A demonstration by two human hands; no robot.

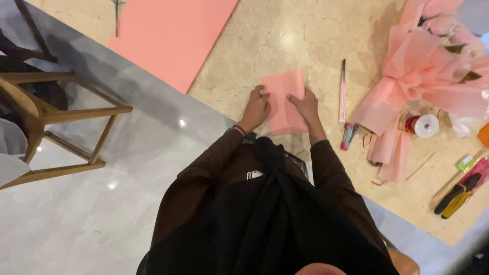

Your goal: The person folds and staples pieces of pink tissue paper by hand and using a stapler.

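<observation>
A small folded sheet of pink paper lies on the beige stone counter. My left hand grips the sheet's left edge with curled fingers. My right hand presses flat on the sheet's right part. Both arms wear dark brown sleeves, and a thin band sits on my left wrist.
A large pink sheet lies at the far left of the counter. To the right are a pink craft knife, a red stapler, a ribbon spool, a pink wrapped bouquet and pliers. A wooden stool stands left.
</observation>
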